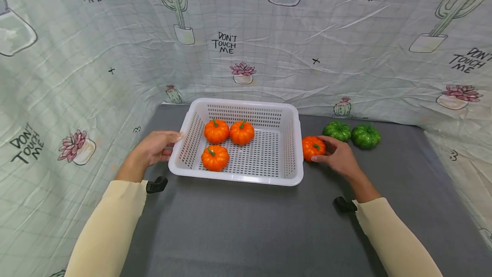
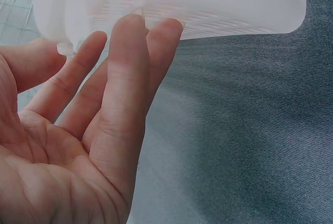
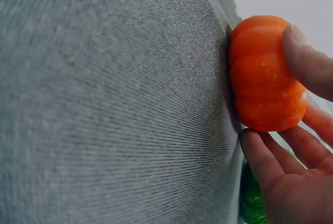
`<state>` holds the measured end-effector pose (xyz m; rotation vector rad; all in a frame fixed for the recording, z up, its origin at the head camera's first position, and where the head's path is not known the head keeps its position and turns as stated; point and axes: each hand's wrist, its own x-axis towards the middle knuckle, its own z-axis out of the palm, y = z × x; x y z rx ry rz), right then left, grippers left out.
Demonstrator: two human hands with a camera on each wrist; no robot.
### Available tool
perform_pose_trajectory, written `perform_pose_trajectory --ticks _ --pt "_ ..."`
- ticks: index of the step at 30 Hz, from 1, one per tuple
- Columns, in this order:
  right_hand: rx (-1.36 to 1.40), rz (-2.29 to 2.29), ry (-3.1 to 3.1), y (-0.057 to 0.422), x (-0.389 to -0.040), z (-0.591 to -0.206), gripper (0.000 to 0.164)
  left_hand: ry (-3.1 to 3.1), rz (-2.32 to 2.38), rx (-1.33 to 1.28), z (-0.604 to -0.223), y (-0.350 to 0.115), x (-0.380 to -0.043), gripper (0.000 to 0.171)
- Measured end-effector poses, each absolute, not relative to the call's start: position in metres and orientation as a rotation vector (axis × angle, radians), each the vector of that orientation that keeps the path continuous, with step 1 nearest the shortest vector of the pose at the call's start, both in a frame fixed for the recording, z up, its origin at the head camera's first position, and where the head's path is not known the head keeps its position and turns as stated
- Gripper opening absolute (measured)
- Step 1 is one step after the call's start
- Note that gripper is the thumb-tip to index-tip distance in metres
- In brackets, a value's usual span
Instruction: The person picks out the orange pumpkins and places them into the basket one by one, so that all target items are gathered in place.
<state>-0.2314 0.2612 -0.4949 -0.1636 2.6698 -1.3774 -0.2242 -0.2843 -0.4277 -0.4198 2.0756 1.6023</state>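
Note:
A white perforated plastic basket (image 1: 253, 178) stands on the grey table and contains three small orange pumpkins, one of them a pumpkin (image 1: 215, 158) at the front left. My left hand (image 1: 159, 146) holds the basket's left rim, thumb at the edge and fingers against the outer wall (image 2: 229, 5). To the right of the basket, my right hand (image 1: 338, 155) grips another orange pumpkin (image 3: 265, 73) between thumb and fingers. That pumpkin is low by the table, close to the basket's right wall; whether it touches the cloth I cannot tell.
Behind my right hand sit two green pumpkins, one green pumpkin (image 1: 336, 131) beside the other green pumpkin (image 1: 366, 136). A pale printed curtain (image 1: 269, 72) hangs along the back and sides of the grey table (image 1: 238, 225).

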Motion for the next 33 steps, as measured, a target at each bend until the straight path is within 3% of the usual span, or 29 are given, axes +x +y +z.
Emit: perform_pose_trajectory --ticks 17,33 --pt "-0.111 -1.378 2.678 0.269 -0.23 -0.486 0.073 2.075 1.61 -0.413 -0.428 -0.282 -0.224 0.058" --pt "-0.13 -1.349 2.69 0.277 -0.221 -0.446 0.075 2.085 1.606 -0.418 -0.428 -0.284 -0.222 0.059"
